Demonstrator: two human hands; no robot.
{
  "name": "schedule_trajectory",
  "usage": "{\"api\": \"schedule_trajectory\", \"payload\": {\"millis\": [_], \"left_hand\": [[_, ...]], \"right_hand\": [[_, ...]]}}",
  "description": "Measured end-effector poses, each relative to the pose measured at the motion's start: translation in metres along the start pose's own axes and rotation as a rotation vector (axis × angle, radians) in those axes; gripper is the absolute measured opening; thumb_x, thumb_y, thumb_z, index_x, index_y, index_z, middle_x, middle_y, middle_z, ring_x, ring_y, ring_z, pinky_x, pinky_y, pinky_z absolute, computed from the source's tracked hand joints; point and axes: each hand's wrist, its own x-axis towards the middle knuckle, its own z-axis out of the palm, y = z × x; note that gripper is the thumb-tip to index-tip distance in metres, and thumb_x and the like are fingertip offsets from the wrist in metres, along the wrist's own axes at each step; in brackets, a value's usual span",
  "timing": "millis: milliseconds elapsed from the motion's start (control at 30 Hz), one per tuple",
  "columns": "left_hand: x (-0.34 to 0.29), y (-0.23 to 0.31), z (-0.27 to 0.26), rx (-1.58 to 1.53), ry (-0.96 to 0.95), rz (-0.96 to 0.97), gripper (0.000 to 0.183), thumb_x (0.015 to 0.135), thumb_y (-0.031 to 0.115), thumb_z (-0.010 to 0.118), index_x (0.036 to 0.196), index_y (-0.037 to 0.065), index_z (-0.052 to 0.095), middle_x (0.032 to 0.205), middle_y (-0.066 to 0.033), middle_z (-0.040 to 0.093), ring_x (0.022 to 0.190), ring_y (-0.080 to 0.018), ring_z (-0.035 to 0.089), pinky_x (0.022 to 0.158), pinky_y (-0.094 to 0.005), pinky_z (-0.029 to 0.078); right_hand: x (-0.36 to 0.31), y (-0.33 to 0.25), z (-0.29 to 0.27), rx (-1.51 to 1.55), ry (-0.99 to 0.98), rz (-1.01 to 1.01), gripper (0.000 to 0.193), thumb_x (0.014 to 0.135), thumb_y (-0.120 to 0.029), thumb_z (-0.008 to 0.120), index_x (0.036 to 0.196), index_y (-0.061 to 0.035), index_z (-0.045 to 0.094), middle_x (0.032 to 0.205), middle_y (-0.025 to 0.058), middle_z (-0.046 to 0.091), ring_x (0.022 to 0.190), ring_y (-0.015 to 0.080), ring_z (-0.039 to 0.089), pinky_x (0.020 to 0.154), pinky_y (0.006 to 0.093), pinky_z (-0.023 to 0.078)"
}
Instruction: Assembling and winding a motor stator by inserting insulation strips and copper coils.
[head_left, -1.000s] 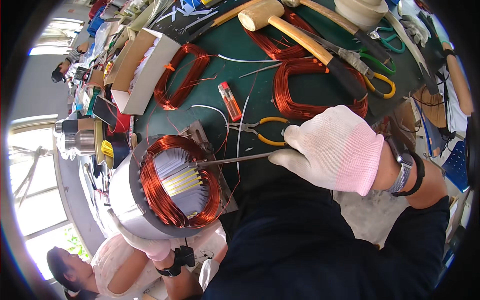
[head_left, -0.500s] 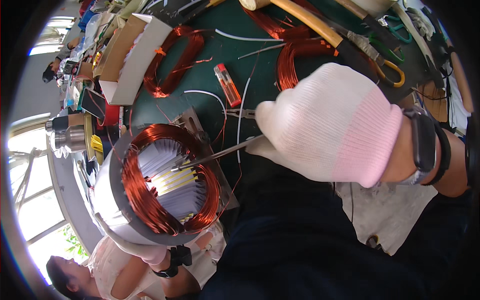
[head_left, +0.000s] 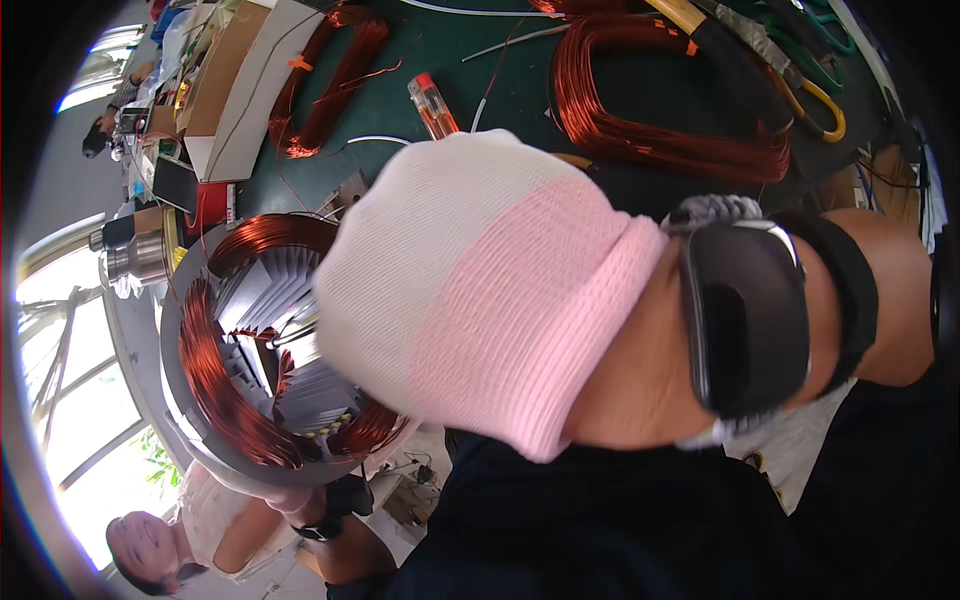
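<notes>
A round motor stator [head_left: 172, 365] stands tilted at the left, its bore facing me. Copper windings [head_left: 215, 385] ring the opening, and grey slot-liner sheets [head_left: 265, 290] fan around the inside. My left hand [head_left: 285, 493], in a white and pink glove, grips the stator's lower outer wall; its fingers are mostly behind it. My gloved right hand [head_left: 470, 290] reaches across the stator's right side, its back toward me and fingers hidden. Thin metal prongs [head_left: 295, 328] of a long tool show in the bore beside that hand.
On the green table lie a copper coil [head_left: 600, 110], another taped coil [head_left: 335, 90], a red lighter [head_left: 432, 105] and yellow-handled scissors [head_left: 825, 120]. A cardboard box [head_left: 255, 85] and a steel flask [head_left: 140, 258] stand at the left. Another person [head_left: 150, 550] is beyond the stator, lower left.
My right hand has moved left and closer over the stator, with the long metal tool deeper in the bore. The stator has turned and shifted slightly left, together with my left hand.
</notes>
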Motion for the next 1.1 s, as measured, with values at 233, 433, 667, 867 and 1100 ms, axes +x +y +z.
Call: {"api": "schedule_trajectory", "payload": {"millis": [233, 433, 667, 867, 1100], "left_hand": [[0.006, 0.002, 0.011, -0.428, 0.139, -0.17, 0.053, 0.106, 0.015, 0.052, 0.153, -0.006, 0.04, 0.147, -0.0183, 0.055, 0.13, -0.0291, 0.058, 0.114, -0.0436, 0.047], [0.006, 0.008, 0.003, -0.026, 0.015, -0.184, 0.079, 0.102, 0.032, 0.055, 0.161, -0.008, 0.021, 0.155, -0.0264, 0.043, 0.137, -0.0379, 0.052, 0.115, -0.0527, 0.046], [0.006, 0.001, 0.002, -0.122, 0.077, -0.055, 0.075, 0.088, 0.006, 0.07, 0.155, -0.006, 0.036, 0.149, -0.0153, 0.054, 0.132, -0.0275, 0.057, 0.114, -0.0416, 0.047], [-0.016, -0.022, 0.002, -0.349, 0.184, -0.25, 0.086, 0.087, 0.005, 0.068, 0.16, -0.005, 0.025, 0.154, -0.0193, 0.047, 0.134, -0.0305, 0.056, 0.112, -0.0411, 0.048], [-0.013, -0.014, 0.008, -0.233, 0.118, -0.124, 0.078, 0.099, 0.017, 0.058, 0.162, -0.003, 0.017, 0.155, -0.019, 0.045, 0.133, -0.0319, 0.056, 0.108, -0.0419, 0.051]], "right_hand": [[0.025, 0.006, 0.01, -0.155, -0.481, 0.013, 0.018, 0.083, -0.02, 0.075, 0.096, -0.0113, 0.082, 0.094, 0.006, 0.079, 0.085, 0.0252, 0.077, 0.075, 0.0379, 0.061], [0.03, 0.013, 0.011, -0.421, -0.634, 0.142, 0.039, 0.101, -0.037, 0.062, 0.088, -0.005, 0.079, 0.082, 0.0158, 0.075, 0.083, 0.0307, 0.077, 0.073, 0.0407, 0.061], [0.018, 0.027, -0.02, -0.296, -0.484, 0.076, 0.044, 0.097, -0.044, 0.065, 0.08, -0.0045, 0.075, 0.072, 0.0169, 0.071, 0.073, 0.0328, 0.075, 0.069, 0.0401, 0.06], [0.005, 0.032, -0.037, -0.368, -0.448, 0.111, 0.047, 0.095, -0.047, 0.067, 0.075, -0.0041, 0.07, 0.061, 0.0156, 0.065, 0.064, 0.033, 0.071, 0.059, 0.041, 0.055], [0.022, -0.038, -0.072, -0.905, -0.534, 0.026, 0.042, 0.078, -0.042, 0.084, 0.069, -0.0061, 0.064, 0.056, 0.0101, 0.058, 0.053, 0.0311, 0.063, 0.054, 0.0415, 0.048]]}}
